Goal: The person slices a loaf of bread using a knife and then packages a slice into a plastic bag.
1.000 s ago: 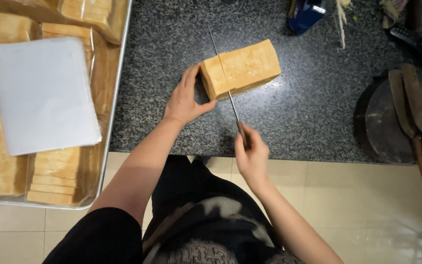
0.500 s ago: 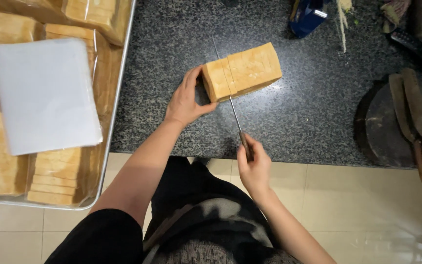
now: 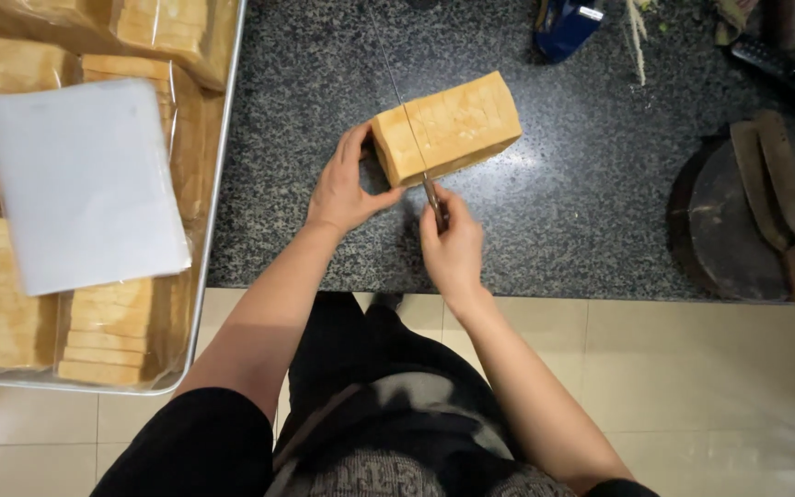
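Glossy speckled stone counter (image 3: 581, 212), thin metal knife blade (image 3: 397, 87).

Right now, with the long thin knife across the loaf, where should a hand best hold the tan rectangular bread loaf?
Hold the tan rectangular bread loaf at its near-left end face, coming from the left, as the left hand does. That flat end stays clear of the long thin knife, which the right hand grips.
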